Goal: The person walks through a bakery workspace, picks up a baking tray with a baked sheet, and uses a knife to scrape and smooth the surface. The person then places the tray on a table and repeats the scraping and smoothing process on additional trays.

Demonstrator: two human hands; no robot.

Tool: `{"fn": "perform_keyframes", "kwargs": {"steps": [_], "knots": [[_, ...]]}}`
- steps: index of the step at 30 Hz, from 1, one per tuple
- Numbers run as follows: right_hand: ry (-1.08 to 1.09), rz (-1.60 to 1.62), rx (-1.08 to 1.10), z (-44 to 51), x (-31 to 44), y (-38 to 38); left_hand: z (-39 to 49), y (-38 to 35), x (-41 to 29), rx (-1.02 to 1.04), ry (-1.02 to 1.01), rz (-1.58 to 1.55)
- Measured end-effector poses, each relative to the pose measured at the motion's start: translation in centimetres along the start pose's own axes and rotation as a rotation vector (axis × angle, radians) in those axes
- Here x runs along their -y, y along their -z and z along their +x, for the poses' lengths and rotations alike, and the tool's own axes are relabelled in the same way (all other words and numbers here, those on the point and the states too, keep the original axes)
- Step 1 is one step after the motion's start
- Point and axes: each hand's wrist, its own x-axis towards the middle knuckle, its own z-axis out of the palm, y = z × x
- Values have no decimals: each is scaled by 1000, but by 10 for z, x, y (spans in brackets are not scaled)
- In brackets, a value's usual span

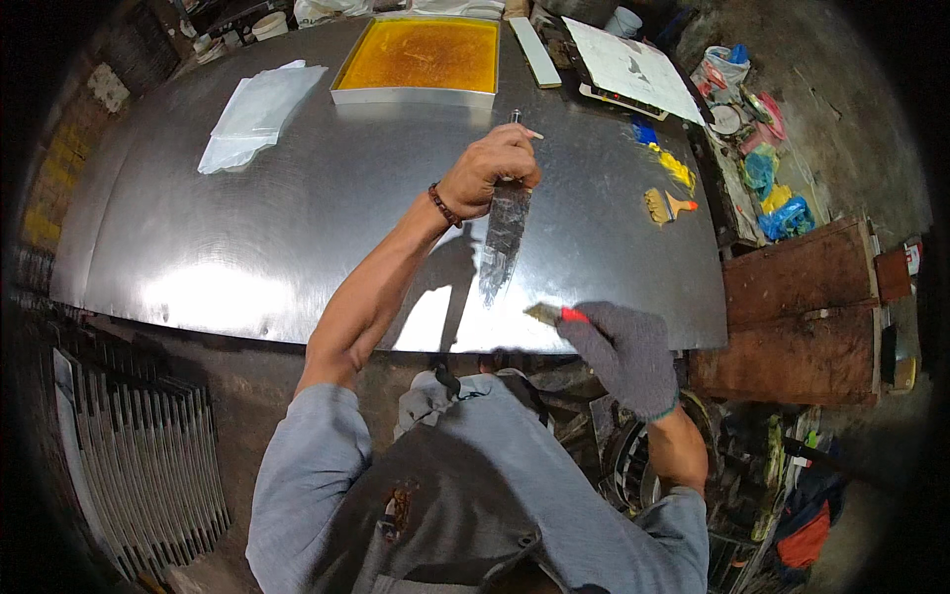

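My bare left hand [493,167], with a beaded bracelet at the wrist, grips the handle of a large knife. Its broad, smeared blade [506,234] points back towards me above the shiny metal-topped table [356,171]. On my right hand [627,349] is a grey knitted glove. Those fingers hold a small red-handled tool [549,315] with a flat, stained end, just to the right of the blade's tip and apart from it. The tool's exact kind cannot be made out. Bright glare and the arm's dark shadow lie on the metal below the blade.
A shallow metal tray [412,96] of amber material stands at the far edge. Clear plastic sheets [260,111] lie far left. On the right are a paintbrush [663,208], yellow scraps [675,169] and a white-topped appliance [631,63]. Metal slats [141,460] stand below left.
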Motion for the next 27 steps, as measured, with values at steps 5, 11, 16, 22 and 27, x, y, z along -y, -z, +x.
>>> {"fn": "perform_keyframes", "kwargs": {"steps": [5, 11, 16, 22, 27], "knots": [[-22, -27, -86, 20, -2, -16, 3, 5, -11, 23, -79, 49], [102, -159, 5, 14, -6, -22, 3, 3, -13, 26, -93, 93], [15, -106, 19, 21, -6, -20, 0, 8, -12, 59, -61, 44], [97, -138, -12, 17, -9, -20, 1, -2, -11, 81, -53, -16], [8, -114, 4, 19, -5, -18, 1, -3, -6, 78, -59, -33]]}}
